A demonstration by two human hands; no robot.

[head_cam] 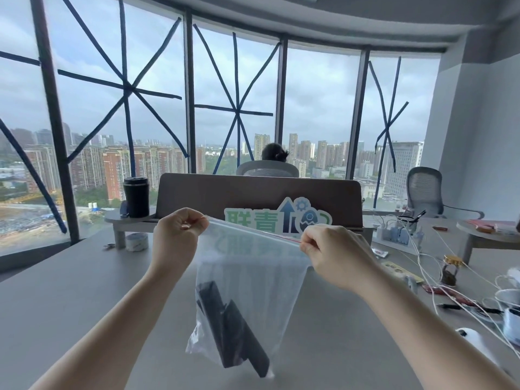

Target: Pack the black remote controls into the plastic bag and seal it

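In the head view, the plastic bag (pixel 253 277) is held up above the grey table (pixel 84 291), and it serves as the landmark here. Its top edge, marked by a thin red zip line, is stretched taut between the two hands and slopes down toward the right. The left hand (pixel 176 237) is closed in a pinch on the upper left corner of the bag; the right hand (pixel 334 254) is closed in a pinch on the upper right corner. Whether the zip line is fully pressed shut cannot be told.

The black remote controls (pixel 233 327) are seen inside the bag, lying tilted in its lower left part, their lower ends close to the bottom edge. The bag's bottom corner hangs near the table surface; contact cannot be judged.

To the left of the bag and below it, the table is bare. To the right of the bag, white cables (pixel 439 266), a small jar with a gold lid (pixel 451 270) and other small items are spread. Behind the bag a brown divider (pixel 253 195) stands with a green and blue sign (pixel 278 218) against it; behind and left of the bag a black cup (pixel 136 197) rests on a shelf, with a tape roll (pixel 137 241) below it. Beyond the divider, windows crossed with blue tape (pixel 126 88) are seen.
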